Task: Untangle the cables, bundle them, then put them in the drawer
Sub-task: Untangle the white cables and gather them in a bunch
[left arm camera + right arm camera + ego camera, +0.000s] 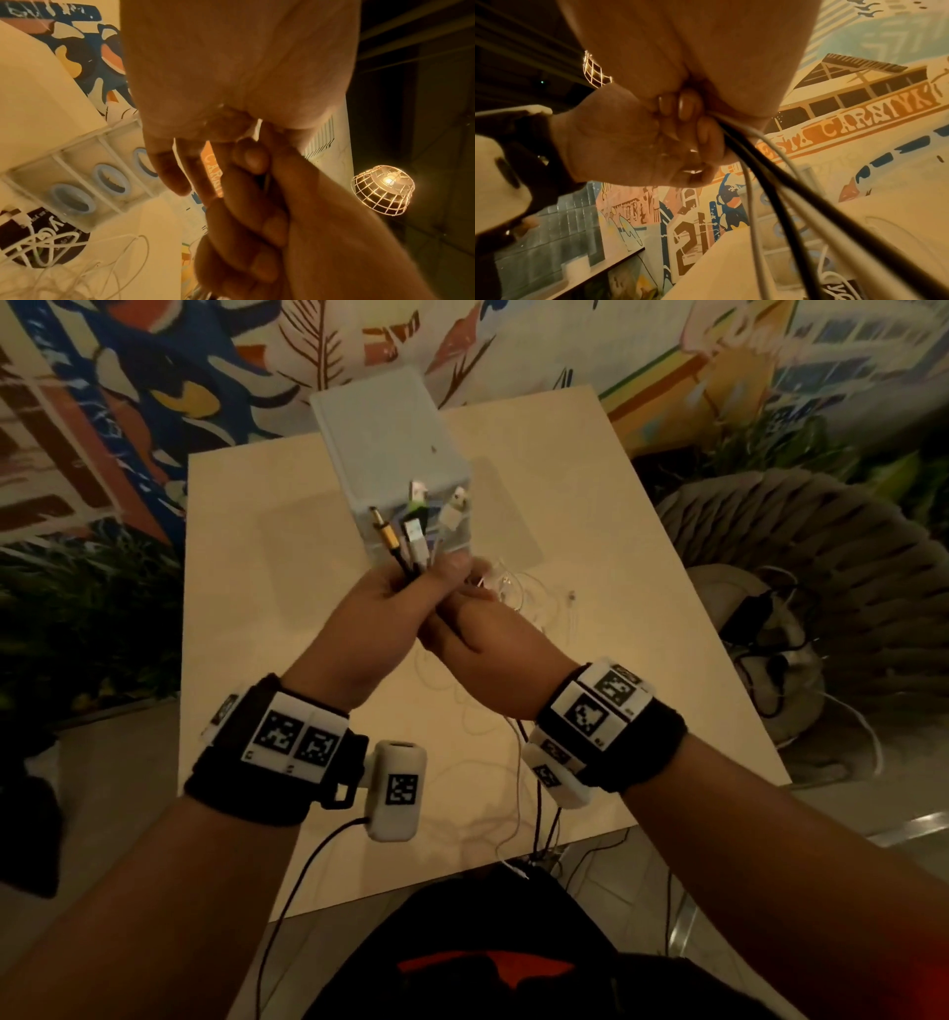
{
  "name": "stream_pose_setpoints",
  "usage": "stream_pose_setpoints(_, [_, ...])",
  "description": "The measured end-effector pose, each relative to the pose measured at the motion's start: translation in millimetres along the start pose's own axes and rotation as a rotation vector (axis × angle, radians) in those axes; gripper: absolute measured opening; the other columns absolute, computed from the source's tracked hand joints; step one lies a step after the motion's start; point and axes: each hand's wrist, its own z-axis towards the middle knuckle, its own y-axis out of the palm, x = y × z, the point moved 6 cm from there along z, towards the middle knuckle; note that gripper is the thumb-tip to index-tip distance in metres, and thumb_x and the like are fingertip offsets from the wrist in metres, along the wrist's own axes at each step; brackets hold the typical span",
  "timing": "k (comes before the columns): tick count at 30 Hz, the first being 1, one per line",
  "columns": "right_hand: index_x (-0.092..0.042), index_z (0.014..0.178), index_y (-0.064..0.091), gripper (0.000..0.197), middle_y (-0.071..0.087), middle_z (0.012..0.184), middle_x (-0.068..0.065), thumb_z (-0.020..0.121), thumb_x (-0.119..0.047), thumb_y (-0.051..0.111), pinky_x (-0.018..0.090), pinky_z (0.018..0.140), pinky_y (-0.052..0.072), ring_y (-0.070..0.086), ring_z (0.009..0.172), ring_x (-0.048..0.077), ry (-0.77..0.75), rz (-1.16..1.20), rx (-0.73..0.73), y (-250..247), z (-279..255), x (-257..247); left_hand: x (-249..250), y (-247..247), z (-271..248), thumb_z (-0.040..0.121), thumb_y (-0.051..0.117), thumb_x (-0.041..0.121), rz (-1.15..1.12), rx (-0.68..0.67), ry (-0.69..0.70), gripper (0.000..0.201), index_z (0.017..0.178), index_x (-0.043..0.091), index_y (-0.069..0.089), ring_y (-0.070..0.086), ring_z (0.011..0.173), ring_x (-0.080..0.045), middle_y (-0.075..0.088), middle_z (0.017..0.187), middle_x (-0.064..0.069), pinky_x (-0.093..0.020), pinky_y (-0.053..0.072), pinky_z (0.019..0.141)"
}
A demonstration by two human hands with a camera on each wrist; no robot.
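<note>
Head view: above the desk (308, 618), the left hand (380, 613) grips a bunch of cables (411, 541) just below their plugs, its fingers curled round them so the connector ends stand up in a fan; the right hand (482, 629) closes round the same strands directly beneath, the two hands touching. The drawer unit (390, 439) stands beyond them, and loose white cable (518, 593) lies on the desk beside it. Left wrist view: the fingers (252, 158) of both hands interlock; the three drawer fronts (107, 180) appear shut, with a tangle of white cable (38, 249) near them. Right wrist view: black and white cords (770, 182) hang slack from the clenched fingers (687, 107). The cords look light and limp, with smooth jackets that may slip; the stiff plug necks likely offer the surest hold, while the trailing lengths will probably need coiling before stowing.
</note>
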Motion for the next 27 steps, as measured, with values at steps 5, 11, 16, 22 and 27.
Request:
stream_pose_setpoints(5, [-0.021, 0.1, 0.066, 0.034, 0.067, 0.086, -0.009, 0.108, -0.04, 0.039, 0.02, 0.07, 0.047, 0.062, 0.079, 0.0, 0.17, -0.05, -0.153, -7.6, -21.4, 34.2, 4.4, 8.8, 5.3, 0.109, 0.041, 0.033, 0.068, -0.02, 0.056, 0.042, 0.096, 0.008, 0.072, 0.068, 0.09, -0.042, 0.078, 0.101, -0.002, -0.044, 0.057, 0.081])
stream_pose_setpoints(11, [-0.03, 0.111, 0.072, 0.02, 0.071, 0.097, -0.018, 0.095, -0.037, 0.063, 0.032, 0.084, 0.057, 0.066, 0.084, -0.003, 0.154, -0.225, 0.088, -92.1, -22.6, 50.8, -0.4, 21.2, 13.9, 0.111, 0.037, 0.026, -0.112, 0.026, 0.101, 0.036, 0.097, 0.012, 0.068, 0.07, 0.074, -0.036, 0.058, 0.058, -0.004, -0.051, 0.058, 0.086])
stream_pose_setpoints(16, [-0.026, 0.142, 0.051, 0.045, 0.063, 0.129, -0.005, 0.099, -0.036, 0.057, 0.018, 0.09, 0.053, 0.062, 0.115, 0.005, 0.02, 0.157, 0.183, -110.8, 10.1, 13.5, 1.6, 42.1, 12.3, 0.11, 0.043, 0.023, -0.162, 0.009, 0.09, 0.045, 0.076, 0.028, 0.071, 0.028, 0.049, -0.014, 0.031, 0.053, 0.007, -0.032, 0.037, 0.056])
stream_pose_setpoints(22, [-0.025, 0.105, 0.072, 0.014, 0.074, 0.102, -0.011, 0.1, -0.029, 0.059, 0.023, 0.082, 0.054, 0.067, 0.09, 0.001, -0.162, -0.068, 0.117, -77.3, 36.4, -8.7, -2.7, 45.3, 13.5, 0.106, 0.043, -0.001, -0.251, -0.022, 0.053, 0.034, 0.075, 0.013, 0.037, 0.018, 0.052, -0.011, 0.024, 0.053, 0.007, -0.027, 0.024, 0.051])
stream_pose_setpoints(27, [-0.02, 0.103, 0.073, 0.023, 0.064, 0.088, -0.014, 0.102, -0.035, 0.055, 0.007, 0.067, 0.038, 0.055, 0.075, -0.006, -0.2, -0.215, -0.062, -53.0, 48.5, -10.0, -8.2, 44.4, 15.4, 0.085, 0.056, 0.022, -0.198, -0.028, 0.075, 0.015, 0.081, 0.015, 0.042, 0.031, 0.05, -0.007, 0.037, 0.051, 0.015, -0.029, 0.03, 0.051])
